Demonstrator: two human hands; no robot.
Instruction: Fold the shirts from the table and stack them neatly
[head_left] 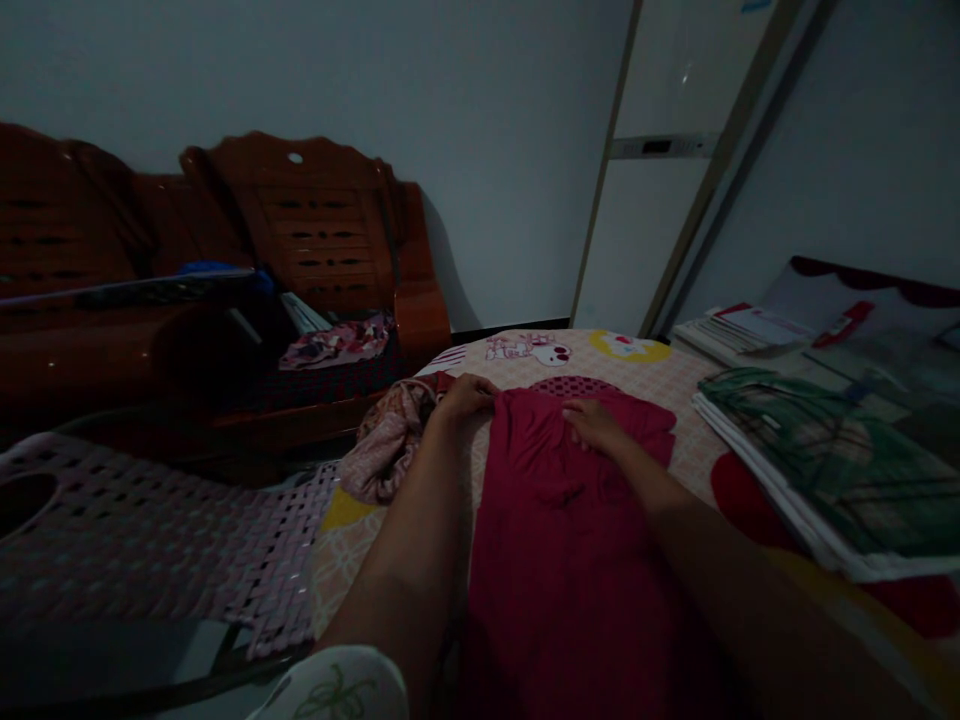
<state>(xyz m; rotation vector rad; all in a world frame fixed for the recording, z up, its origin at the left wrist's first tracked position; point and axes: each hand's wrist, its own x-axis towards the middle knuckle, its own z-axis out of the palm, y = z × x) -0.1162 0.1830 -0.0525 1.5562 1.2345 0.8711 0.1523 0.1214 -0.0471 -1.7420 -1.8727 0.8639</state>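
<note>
A dark pink garment (555, 560) lies stretched lengthwise over a patterned cover, its near end running toward me. At its far left corner, the fingers of my left hand (469, 396) are closed on the edge of the cloth. My right hand (594, 425) is on the upper part of the garment, fingers bent and pinching the fabric; the fingertips are partly hidden. Wrinkles run through the cloth between both hands. A crumpled brownish patterned cloth (390, 440) lies just left of my left hand. Behind the garment shows a dark pink dotted patch (574, 386).
Green plaid folded cloth (840, 450) lies at the right, near stacked papers (750, 330) and a red object (844, 323). A woven chair (187, 530) stands left. Behind it is a carved wooden sofa (315, 230) with cloth on its seat. A tall white cabinet-like unit (645, 230) stands at the back.
</note>
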